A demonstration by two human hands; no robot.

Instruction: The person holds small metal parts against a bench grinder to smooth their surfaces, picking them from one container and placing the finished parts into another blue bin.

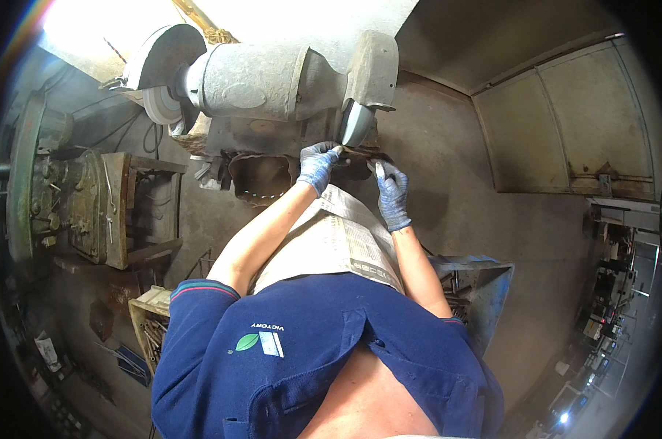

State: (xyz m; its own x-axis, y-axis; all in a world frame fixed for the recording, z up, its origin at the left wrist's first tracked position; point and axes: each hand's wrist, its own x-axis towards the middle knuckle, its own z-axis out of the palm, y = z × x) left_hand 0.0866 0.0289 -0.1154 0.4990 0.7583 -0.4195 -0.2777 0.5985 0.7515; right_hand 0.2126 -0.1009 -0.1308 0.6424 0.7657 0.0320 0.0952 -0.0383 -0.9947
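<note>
A grey double-ended bench grinder stands in front of me. Its right wheel shows below a metal guard. Both my hands wear blue-and-grey gloves. My left hand is closed right beside the lower edge of that wheel, its fingertips pinching one end of a thin dark piece. Lower and to the right, my right hand pinches the other end. The piece spans the gap between the hands, under the wheel. Its exact kind is too small to make out, and whether it touches the wheel I cannot tell.
Sheets of newspaper cover my lap. A blue metal bin with rod-like pieces is at my right, a pale box of similar pieces at my left. The grinder's left wheel, a green machine and a metal cabinet stand around.
</note>
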